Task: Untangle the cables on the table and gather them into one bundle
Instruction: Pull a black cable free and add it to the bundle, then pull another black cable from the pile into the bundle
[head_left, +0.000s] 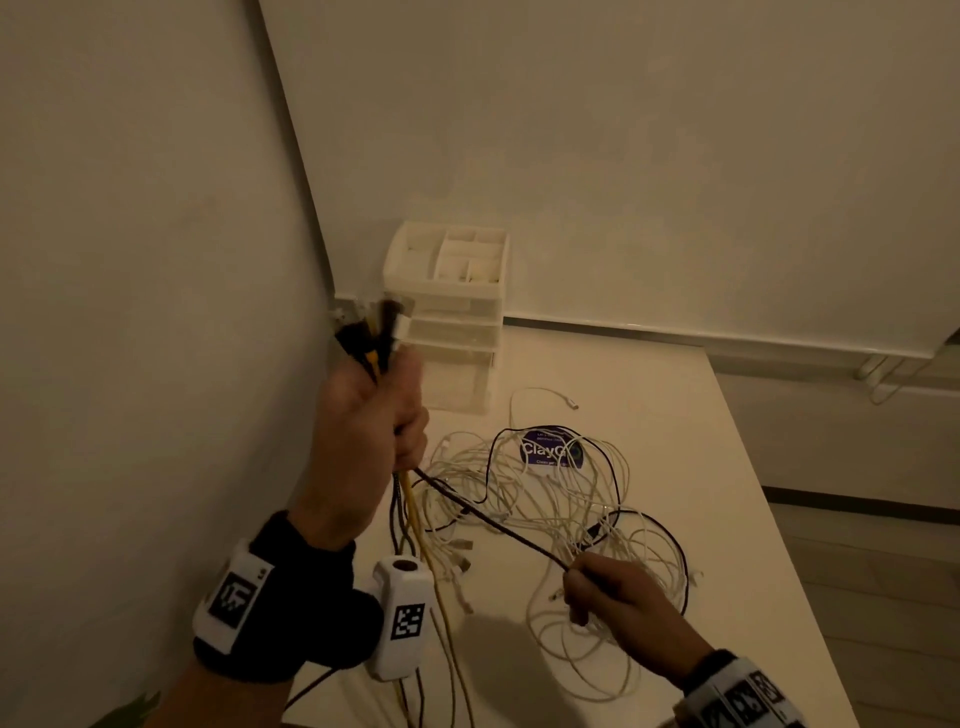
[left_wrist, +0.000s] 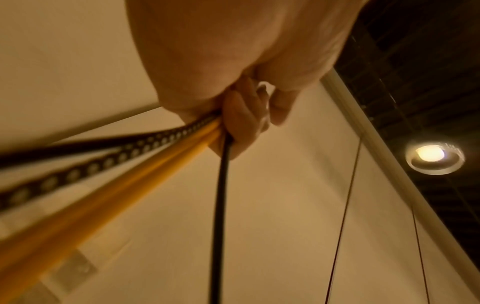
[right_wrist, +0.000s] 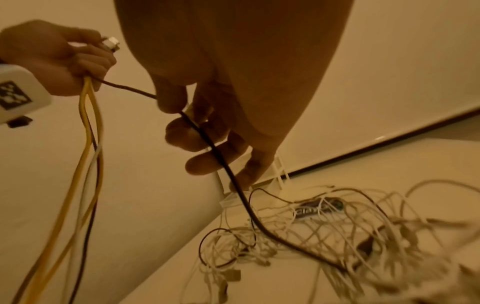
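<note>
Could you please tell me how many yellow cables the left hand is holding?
2 yellow cables, side by side in the left hand among dark cables, both hanging below it. More could be hidden inside the fist.

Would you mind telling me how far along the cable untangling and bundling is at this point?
Partly done. The left hand already grips a raised bundle with yellow cables and dark ones. In hand: the right hand holds a dark cable stretched taut from the left fist, apparently drawing it free. Left: most white cables lie knotted on the table, over a purple sticker.
</note>
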